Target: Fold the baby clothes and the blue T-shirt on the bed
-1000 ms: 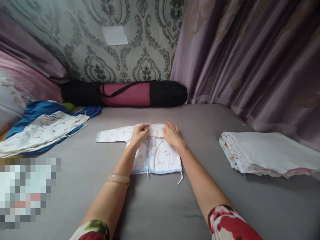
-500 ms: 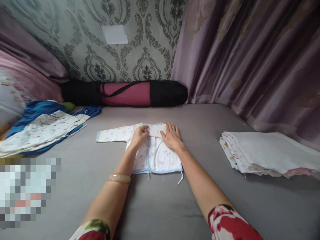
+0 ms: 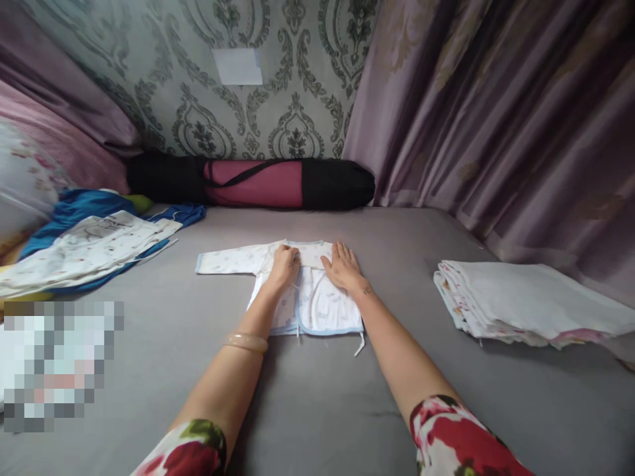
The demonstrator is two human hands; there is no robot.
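Observation:
A small white baby shirt point(image 3: 328, 307) with pale blue trim and ties lies spread in front of me. Its left-side sleeve point(image 3: 228, 259) stretches out flat, while the other is folded across the chest. My left hand point(image 3: 286, 264) is closed, its curled fingers on the end of the folded sleeve near the collar; the fingertips are partly hidden. Flat on the shirt's right shoulder fold rests my right hand point(image 3: 344, 266), open with the fingers stretched out.
Grey sheet point(image 3: 198, 383) covers the bed. A stack of folded cloths point(image 3: 526, 297) sits at the right. White printed clothes point(image 3: 99, 248) lie over blue fabric point(image 3: 84, 215) at the left, above a pixelated patch. A black and maroon long bag point(image 3: 258, 184) lies along the wall.
My left fingers have curled closer together at the folded sleeve's end. My right hand stays flat on the shirt. The whole view has shifted slightly.

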